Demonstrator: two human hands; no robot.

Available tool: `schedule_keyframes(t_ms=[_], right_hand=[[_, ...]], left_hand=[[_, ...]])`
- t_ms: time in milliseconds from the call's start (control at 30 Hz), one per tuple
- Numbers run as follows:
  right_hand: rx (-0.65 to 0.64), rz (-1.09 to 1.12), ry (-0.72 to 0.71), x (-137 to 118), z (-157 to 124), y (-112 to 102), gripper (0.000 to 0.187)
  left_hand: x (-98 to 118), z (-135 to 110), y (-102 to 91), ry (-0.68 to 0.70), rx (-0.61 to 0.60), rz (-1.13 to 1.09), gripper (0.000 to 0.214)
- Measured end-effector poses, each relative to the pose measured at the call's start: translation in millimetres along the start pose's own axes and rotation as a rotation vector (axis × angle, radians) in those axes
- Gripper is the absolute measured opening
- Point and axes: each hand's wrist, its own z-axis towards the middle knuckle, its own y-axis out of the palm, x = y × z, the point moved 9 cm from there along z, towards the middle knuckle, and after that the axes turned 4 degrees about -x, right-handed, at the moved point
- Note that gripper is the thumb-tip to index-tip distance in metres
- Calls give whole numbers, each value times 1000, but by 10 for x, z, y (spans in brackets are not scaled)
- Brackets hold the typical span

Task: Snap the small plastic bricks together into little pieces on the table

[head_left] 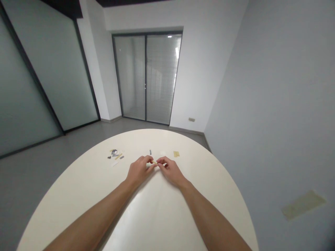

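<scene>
Bare forearms (89, 223) angled inward, left hand (139, 170) and right hand (171, 171) almost touching, fingers (148, 161) curled

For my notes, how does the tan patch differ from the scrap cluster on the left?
The tan patch is one flat square; the scrap cluster is several loose pieces. The patch is plain; the cluster mixes dark, white and yellow. The patch lies beyond the right hand, the cluster beyond the left hand. Both rest on the white table.

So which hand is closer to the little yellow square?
Right. The right hand is just in front of the yellow square, not touching it; the left hand is farther away, off to its left.
</scene>
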Motion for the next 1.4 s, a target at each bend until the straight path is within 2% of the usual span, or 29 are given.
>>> schedule_keyframes(t_ms=[733,1000,1400], right_hand=[[42,-147,6,5,-11,-38,18],[91,-259,6,18,-14,-93,15],[162,-304,35,5,-23,-197,13]], left_hand=[[-76,6,12,-57,-7,-18,25],[-69,23,9,-70,-13,0,24],[-67,24,4,-52,3,-18,26]])
